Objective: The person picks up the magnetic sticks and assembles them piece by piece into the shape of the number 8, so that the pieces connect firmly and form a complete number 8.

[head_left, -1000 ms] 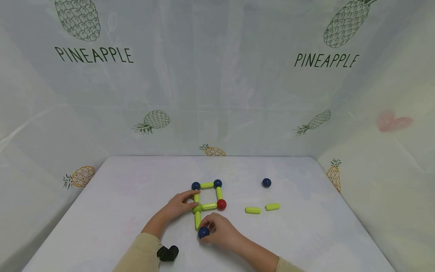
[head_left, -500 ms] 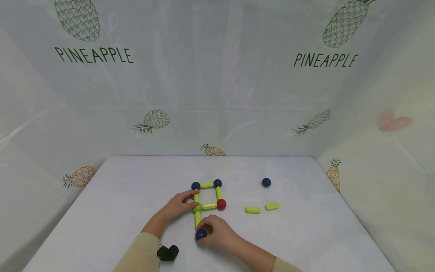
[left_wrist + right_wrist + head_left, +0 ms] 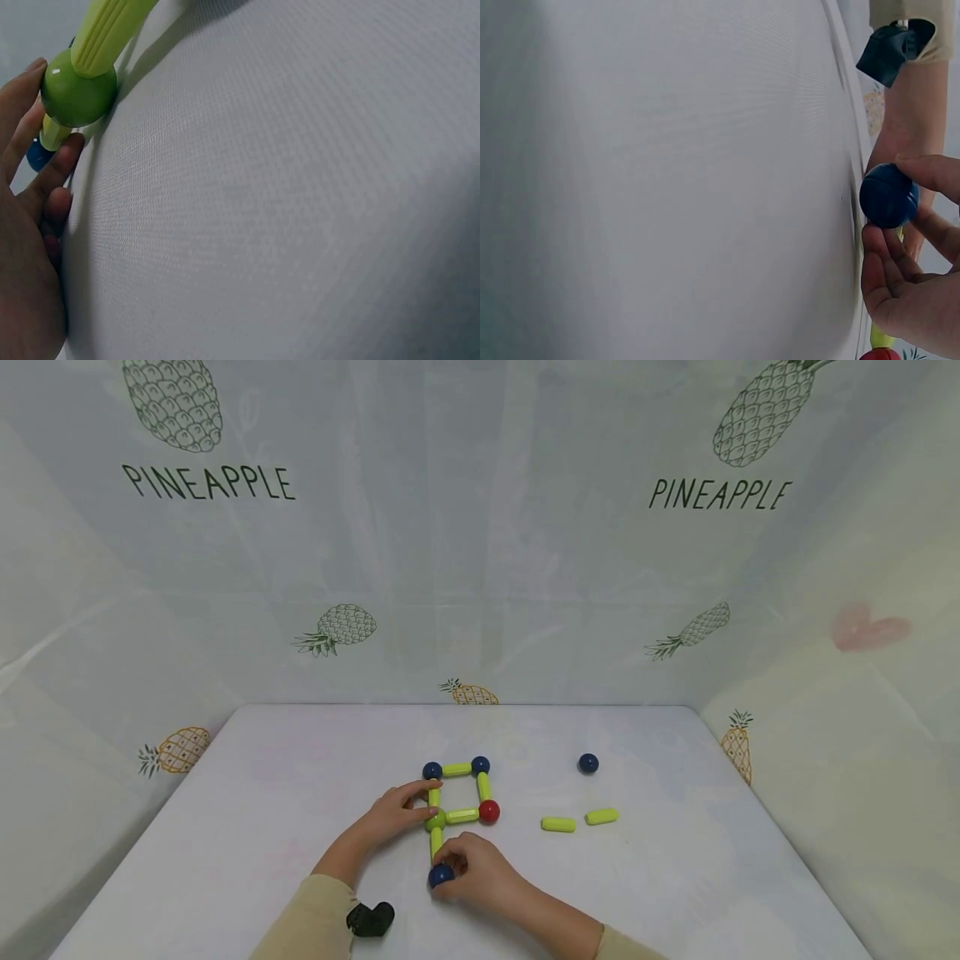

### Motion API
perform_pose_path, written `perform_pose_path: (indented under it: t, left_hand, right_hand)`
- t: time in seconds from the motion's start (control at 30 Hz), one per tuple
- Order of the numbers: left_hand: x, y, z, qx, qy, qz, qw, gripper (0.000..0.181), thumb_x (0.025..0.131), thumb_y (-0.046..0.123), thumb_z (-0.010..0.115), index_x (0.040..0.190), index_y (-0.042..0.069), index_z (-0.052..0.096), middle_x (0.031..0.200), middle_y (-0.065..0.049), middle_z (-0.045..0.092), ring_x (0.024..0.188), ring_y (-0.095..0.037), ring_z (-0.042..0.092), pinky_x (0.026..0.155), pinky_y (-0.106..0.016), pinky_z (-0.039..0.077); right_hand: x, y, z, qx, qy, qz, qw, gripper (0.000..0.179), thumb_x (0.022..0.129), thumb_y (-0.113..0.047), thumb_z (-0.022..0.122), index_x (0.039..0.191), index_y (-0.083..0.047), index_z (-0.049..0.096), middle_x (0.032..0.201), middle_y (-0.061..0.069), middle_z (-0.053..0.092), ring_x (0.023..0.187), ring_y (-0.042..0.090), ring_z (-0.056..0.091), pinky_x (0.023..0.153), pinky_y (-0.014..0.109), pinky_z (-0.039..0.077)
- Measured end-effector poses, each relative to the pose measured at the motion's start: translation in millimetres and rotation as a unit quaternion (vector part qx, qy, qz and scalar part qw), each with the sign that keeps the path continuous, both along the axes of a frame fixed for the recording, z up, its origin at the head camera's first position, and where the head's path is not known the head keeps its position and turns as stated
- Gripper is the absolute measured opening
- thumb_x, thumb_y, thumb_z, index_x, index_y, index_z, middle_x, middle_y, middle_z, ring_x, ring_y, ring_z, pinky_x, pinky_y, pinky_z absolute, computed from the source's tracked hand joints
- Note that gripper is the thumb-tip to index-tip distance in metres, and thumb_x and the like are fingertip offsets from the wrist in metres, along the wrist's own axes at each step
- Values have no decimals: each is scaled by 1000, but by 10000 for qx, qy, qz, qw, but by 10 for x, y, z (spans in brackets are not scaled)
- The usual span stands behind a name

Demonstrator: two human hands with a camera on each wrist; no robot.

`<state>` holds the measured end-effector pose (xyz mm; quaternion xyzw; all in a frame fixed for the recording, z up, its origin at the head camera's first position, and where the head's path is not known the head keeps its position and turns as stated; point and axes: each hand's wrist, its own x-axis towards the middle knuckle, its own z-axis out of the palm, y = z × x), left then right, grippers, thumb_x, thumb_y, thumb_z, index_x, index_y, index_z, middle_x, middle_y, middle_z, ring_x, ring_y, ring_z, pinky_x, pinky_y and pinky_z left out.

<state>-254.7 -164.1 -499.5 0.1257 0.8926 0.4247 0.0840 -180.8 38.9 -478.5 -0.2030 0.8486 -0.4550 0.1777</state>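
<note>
A flat frame of yellow-green building sticks (image 3: 462,815) and balls lies on the table. Its square has two dark blue balls at the far corners, a red ball (image 3: 489,812) at near right and a green ball (image 3: 436,819) at near left. My left hand (image 3: 395,812) holds the frame's left side, fingers and thumb about the green ball (image 3: 79,88) and the stick beyond. From that ball another stick (image 3: 437,842) points toward me. At its near end my right hand (image 3: 483,870) pinches a blue ball (image 3: 889,196) between thumb and fingers; the contact point is partly hidden.
To the right lie two loose yellow-green sticks (image 3: 558,824) and, farther back, a loose dark blue ball (image 3: 588,763). A black device (image 3: 371,920) sits at the left cuff. A pineapple-print cloth (image 3: 480,568) rises behind the white table (image 3: 675,893).
My right hand has shifted slightly left with the blue ball, bringing it in line with the near stick's end. The left hand and the frame have stayed in place.
</note>
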Motion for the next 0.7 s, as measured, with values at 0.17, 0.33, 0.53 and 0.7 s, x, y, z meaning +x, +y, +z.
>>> perform_pose_path:
  t: [0.17, 0.33, 0.53, 0.7]
  left_hand:
    - [5, 4, -3, -29, -22, 53, 10000, 42, 90, 33, 71, 130, 22, 62, 101, 5, 56, 81, -18, 41, 69, -37, 32]
    - [8, 11, -3, -27, -31, 51, 10000, 42, 90, 32, 70, 131, 22, 62, 101, 5, 56, 81, -18, 42, 69, -37, 32]
    - [22, 10, 17, -22, 17, 22, 10000, 43, 90, 31, 71, 131, 20, 62, 101, 4, 57, 80, -18, 42, 69, -36, 32]
    - [17, 22, 8, -75, -11, 123, 9999, 43, 89, 31, 71, 130, 22, 63, 102, 5, 57, 82, -17, 42, 69, -36, 33]
  right_hand:
    - [2, -2, 6, -17, -35, -18, 10000, 22, 76, -12, 84, 93, -17, 71, 82, -6, 54, 76, 10, 50, 68, 24, 44]
    - [5, 31, 33, -87, -64, 11, 9999, 20, 77, -10, 83, 93, -16, 72, 82, -5, 55, 75, 10, 51, 68, 24, 45]
    - [-34, 154, 73, -114, -26, -173, 9998, 23, 77, -9, 83, 96, -14, 71, 85, -2, 58, 74, 12, 54, 68, 23, 46]
    - [-89, 299, 97, -58, 179, -358, 9992, 25, 77, -9, 83, 98, -11, 71, 87, 1, 58, 77, 16, 54, 69, 24, 47]
